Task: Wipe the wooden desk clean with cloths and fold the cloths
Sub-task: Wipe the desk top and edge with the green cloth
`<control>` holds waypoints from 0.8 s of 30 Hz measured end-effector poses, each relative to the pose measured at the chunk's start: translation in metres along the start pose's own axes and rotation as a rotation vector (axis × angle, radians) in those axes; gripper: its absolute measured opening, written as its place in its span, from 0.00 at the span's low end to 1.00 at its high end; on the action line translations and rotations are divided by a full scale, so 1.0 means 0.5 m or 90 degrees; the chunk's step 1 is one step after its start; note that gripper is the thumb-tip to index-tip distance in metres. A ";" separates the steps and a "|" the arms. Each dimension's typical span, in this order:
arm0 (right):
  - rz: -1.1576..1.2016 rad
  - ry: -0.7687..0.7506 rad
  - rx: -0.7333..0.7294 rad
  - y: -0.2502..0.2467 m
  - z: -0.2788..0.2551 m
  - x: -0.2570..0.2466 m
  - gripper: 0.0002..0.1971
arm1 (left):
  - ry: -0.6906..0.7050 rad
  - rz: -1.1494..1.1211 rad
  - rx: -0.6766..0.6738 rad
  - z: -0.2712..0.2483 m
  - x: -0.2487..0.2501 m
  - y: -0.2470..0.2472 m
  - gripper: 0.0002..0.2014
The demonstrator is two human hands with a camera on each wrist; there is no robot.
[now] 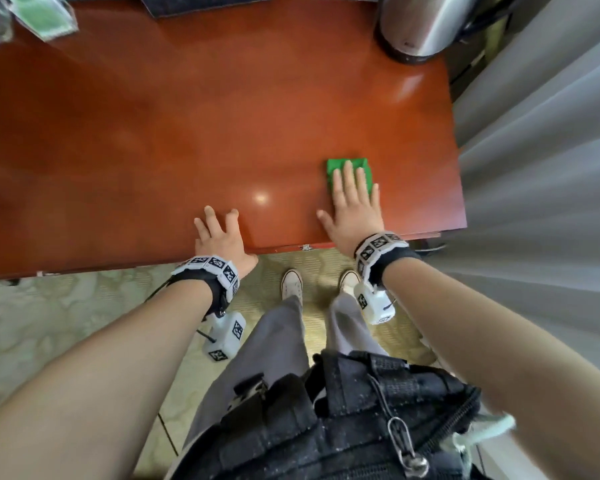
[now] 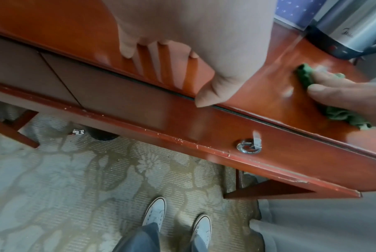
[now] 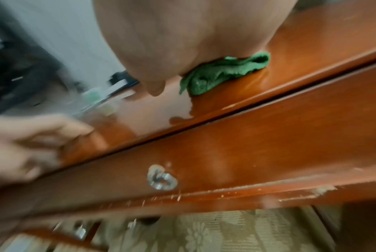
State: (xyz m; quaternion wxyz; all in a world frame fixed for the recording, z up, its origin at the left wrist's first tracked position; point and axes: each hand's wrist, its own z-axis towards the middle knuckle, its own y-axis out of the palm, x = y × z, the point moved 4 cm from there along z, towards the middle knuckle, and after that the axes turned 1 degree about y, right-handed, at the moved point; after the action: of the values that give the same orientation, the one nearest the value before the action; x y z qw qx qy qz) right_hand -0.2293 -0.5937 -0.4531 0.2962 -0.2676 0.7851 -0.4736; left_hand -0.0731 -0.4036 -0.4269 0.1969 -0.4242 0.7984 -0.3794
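A green cloth [image 1: 361, 166] lies bunched on the glossy red-brown wooden desk [image 1: 187, 140], near its front right corner. My right hand [image 1: 352, 199] presses flat on the cloth with straight, spread fingers; the cloth [image 3: 221, 73] shows under the palm in the right wrist view, and its edges [image 2: 304, 76] stick out around the fingers in the left wrist view. My left hand [image 1: 219, 233] rests flat on the desk's front edge, fingers spread, holding nothing. Its thumb [image 2: 208, 95] hangs over the edge.
A steel kettle [image 1: 420, 26] stands at the desk's back right corner. Plastic-wrapped green packets [image 1: 45, 19] and a dark folder [image 1: 201, 3] lie along the back edge. Grey curtains [image 1: 541, 168] hang close on the right. A drawer front with a metal lock [image 2: 248, 147] runs below the edge.
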 end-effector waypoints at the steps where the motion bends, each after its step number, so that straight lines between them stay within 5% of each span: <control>1: -0.019 -0.079 -0.028 0.010 -0.008 -0.024 0.40 | -0.017 -0.011 0.009 0.001 0.009 -0.002 0.43; 5: -0.068 -0.231 -0.063 0.022 -0.037 -0.010 0.36 | -0.090 -0.072 0.036 0.016 0.070 -0.023 0.40; 8: -0.049 -0.123 0.003 0.001 -0.035 0.099 0.35 | -0.068 -0.071 0.056 0.032 0.133 -0.036 0.43; 13: 0.040 0.119 0.074 -0.042 -0.043 0.281 0.35 | 0.103 0.035 0.039 0.041 0.274 -0.023 0.48; 18: 0.059 0.154 0.067 -0.051 -0.019 0.286 0.38 | 0.059 0.052 -0.022 0.032 0.352 -0.002 0.54; 24: 0.100 0.104 0.008 -0.119 0.100 0.321 0.37 | 0.133 0.184 -0.070 0.030 0.301 -0.009 0.56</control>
State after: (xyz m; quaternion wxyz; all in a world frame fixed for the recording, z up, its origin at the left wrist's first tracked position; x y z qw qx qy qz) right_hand -0.2942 -0.7598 -0.4521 0.2691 -0.1636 0.8224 -0.4738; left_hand -0.1461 -0.5360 -0.4319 0.1420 -0.2734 0.8867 -0.3448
